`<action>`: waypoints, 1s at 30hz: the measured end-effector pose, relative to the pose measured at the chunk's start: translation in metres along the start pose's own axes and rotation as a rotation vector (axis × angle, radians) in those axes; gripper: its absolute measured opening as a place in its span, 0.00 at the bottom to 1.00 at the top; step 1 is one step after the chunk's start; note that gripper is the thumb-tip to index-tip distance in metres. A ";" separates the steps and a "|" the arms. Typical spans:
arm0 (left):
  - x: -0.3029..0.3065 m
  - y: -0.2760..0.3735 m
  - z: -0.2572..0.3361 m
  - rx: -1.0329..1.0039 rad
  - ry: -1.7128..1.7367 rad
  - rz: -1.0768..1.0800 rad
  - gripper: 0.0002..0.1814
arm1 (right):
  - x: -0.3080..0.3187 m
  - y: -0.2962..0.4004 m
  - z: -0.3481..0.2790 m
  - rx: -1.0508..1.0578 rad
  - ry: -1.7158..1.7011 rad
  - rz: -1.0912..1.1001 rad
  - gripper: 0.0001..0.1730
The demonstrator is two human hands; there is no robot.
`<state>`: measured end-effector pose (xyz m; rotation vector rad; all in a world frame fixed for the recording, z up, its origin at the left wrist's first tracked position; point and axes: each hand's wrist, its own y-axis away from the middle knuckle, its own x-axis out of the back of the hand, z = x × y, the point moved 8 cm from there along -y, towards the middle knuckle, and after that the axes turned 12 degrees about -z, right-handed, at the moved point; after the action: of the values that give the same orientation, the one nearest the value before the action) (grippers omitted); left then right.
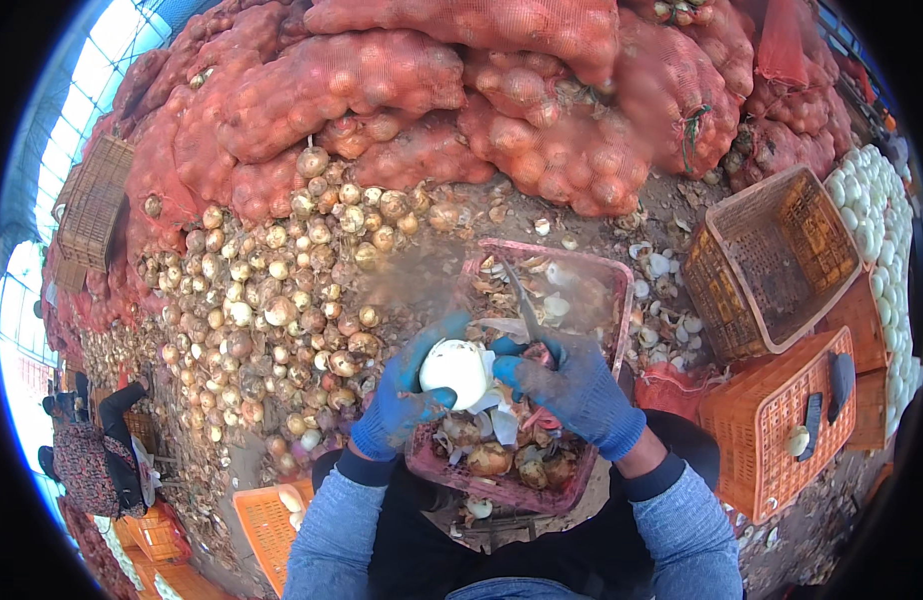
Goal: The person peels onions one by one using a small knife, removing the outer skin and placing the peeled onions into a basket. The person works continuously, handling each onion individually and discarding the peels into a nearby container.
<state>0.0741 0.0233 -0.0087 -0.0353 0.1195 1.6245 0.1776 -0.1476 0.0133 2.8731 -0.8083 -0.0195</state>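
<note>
In a blue knit glove, my left hand grips a peeled white onion. My right hand, gloved the same way and soiled, is closed around a knife whose handle is mostly hidden by the fingers. The knife's blade points up and away from me. My right fingertips are at the onion's right side, beside loose white peel. Both hands are above a pink plastic crate before my lap. Unpeeled brown onions lie in its near part, with skins and white scraps farther back.
Loose onions cover the ground at left, below stacked red mesh sacks of onions. An empty-looking brown crate and an upturned orange crate stand at right, near peeled onions. Another orange crate is at lower left; a person sits beyond.
</note>
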 end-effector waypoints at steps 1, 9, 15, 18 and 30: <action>-0.003 -0.001 0.002 -0.009 -0.068 -0.026 0.62 | -0.005 -0.003 -0.002 0.003 0.074 -0.017 0.21; -0.007 -0.004 -0.002 -0.084 0.093 0.015 0.63 | -0.018 -0.003 0.029 -0.039 -0.499 0.049 0.14; -0.005 -0.002 -0.021 -0.015 0.319 0.000 0.59 | -0.029 -0.002 0.037 -0.038 -0.834 -0.011 0.15; 0.004 -0.001 -0.024 -0.010 0.241 -0.051 0.56 | -0.021 -0.001 0.036 0.015 -0.842 -0.010 0.14; 0.025 0.015 0.007 0.004 -0.631 0.090 0.66 | -0.022 0.010 0.000 0.207 0.912 0.000 0.12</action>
<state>0.0578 0.0480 -0.0034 0.4879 -0.3652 1.6539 0.1537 -0.1443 0.0143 2.5741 -0.6150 1.3152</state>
